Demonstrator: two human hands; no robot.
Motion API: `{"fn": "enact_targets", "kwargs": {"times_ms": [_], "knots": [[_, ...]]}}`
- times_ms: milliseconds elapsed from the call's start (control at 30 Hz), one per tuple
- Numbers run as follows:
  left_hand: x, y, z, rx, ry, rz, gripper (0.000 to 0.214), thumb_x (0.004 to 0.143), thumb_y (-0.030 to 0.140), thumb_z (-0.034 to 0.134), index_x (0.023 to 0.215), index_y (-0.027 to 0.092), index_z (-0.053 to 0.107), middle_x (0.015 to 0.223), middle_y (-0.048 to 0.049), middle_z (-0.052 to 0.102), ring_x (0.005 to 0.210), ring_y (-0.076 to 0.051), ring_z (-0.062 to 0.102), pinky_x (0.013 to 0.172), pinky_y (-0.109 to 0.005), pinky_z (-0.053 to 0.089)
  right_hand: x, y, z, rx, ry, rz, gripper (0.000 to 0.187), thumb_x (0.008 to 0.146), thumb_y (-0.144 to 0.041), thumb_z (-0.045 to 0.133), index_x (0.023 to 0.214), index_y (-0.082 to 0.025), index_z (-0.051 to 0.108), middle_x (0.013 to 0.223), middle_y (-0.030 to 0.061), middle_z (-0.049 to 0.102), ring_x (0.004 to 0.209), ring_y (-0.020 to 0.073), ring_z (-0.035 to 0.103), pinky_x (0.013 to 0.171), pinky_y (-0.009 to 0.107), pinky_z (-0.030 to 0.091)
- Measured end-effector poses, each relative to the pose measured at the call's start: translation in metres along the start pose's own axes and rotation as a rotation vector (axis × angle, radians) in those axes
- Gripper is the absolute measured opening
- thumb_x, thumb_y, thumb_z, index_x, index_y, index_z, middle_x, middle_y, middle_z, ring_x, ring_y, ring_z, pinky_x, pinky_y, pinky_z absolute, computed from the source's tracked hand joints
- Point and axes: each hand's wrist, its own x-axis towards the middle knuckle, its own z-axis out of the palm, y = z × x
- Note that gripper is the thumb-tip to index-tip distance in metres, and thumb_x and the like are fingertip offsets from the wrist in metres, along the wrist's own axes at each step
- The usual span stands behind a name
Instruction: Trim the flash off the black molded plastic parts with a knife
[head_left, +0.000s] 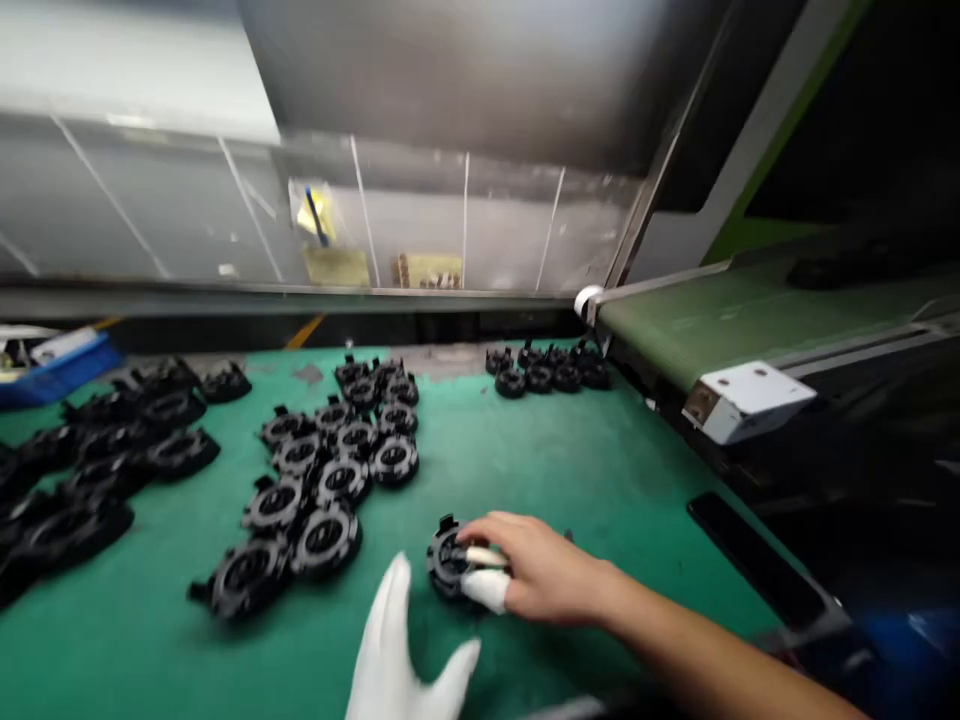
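Observation:
A black round plastic part (448, 562) with a ring-shaped top and a small tab lies on the green tabletop. My right hand (536, 570), bare but for pale covers on the thumb and a finger, closes over its right side and grips it. In a white glove, my left hand (405, 665) is just in front of the part, thumb and fingers spread, holding nothing. To the left, similar black parts (325, 538) are grouped in rows, several of them touching. The underside of the gripped part is hidden.
More black parts crowd the left side (112, 440) and the back right (540, 375). A blue tray (64, 368) stands at the far left. On the right are a green conveyor belt (690, 320), its white bracket (750, 400) and a dark flat phone-like object (754, 555).

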Motion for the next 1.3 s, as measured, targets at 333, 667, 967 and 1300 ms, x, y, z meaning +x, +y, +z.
{"fn": "enact_targets", "kwargs": {"times_ms": [333, 667, 967, 1300], "knots": [[-0.033, 0.024, 0.012, -0.056, -0.405, -0.095, 0.093, 0.074, 0.041, 0.081, 0.150, 0.019, 0.032, 0.148, -0.0151, 0.050, 0.139, -0.029, 0.049, 0.117, -0.047, 0.042, -0.129, 0.053, 0.015, 0.077, 0.033, 0.111, 0.042, 0.102, -0.029, 0.041, 0.140, -0.024, 0.058, 0.122, 0.0097, 0.069, 0.108, 0.0230, 0.064, 0.092, 0.037, 0.051], [-0.046, 0.034, 0.020, -0.092, -0.369, -0.088, 0.089, 0.073, 0.045, 0.082, 0.146, 0.020, 0.038, 0.145, -0.0146, 0.054, 0.135, -0.031, 0.052, 0.116, -0.049, 0.043, -0.136, 0.033, 0.019, -0.289, -0.114, -0.027, 0.048, 0.096, -0.021, 0.047, 0.143, -0.023, 0.056, 0.097, 0.0069, 0.071, 0.084, 0.0212, 0.067, 0.069, 0.032, 0.050], [-0.045, 0.033, 0.021, -0.106, -0.371, -0.089, 0.090, 0.071, 0.047, 0.083, 0.144, 0.018, 0.041, 0.143, -0.0143, 0.055, 0.135, -0.029, 0.053, 0.117, -0.045, 0.042, -0.131, 0.020, 0.013, -0.478, -0.086, -0.008, 0.047, 0.094, -0.022, 0.048, 0.139, -0.026, 0.059, 0.093, 0.0049, 0.071, 0.077, 0.0202, 0.066, 0.059, 0.031, 0.043], [-0.041, 0.031, 0.015, -0.122, -0.433, -0.058, 0.095, 0.071, 0.047, 0.084, 0.149, 0.019, 0.036, 0.150, -0.0131, 0.051, 0.139, -0.030, 0.049, 0.119, -0.046, 0.040, -0.113, 0.071, -0.010, -0.504, 0.116, 0.146, 0.042, 0.093, -0.025, 0.049, 0.133, -0.020, 0.061, 0.124, 0.0111, 0.071, 0.103, 0.0289, 0.069, 0.079, 0.038, 0.054]]}}
